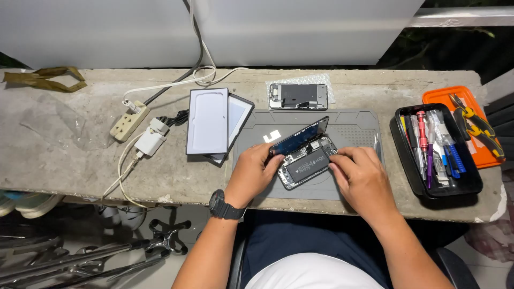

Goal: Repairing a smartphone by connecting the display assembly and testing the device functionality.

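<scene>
This looks like a makeshift phone repair spot, set up outdoors or on a balcony rather than in a proper shop. The worktop (64, 155) is a rough concrete slab with chipped edges. On it lies a grey repair mat (353, 134), and on that an opened smartphone (305, 160) with its battery and boards showing. A second bare phone chassis (297, 96) rests behind. To the right, a black tray (407, 160) holds small screwdrivers and tweezers, beside an orange tray (436, 96) with pliers. A power strip (128, 120) and charger (150, 140) trail cables. Metal stands (96, 257) lie below the slab.
</scene>
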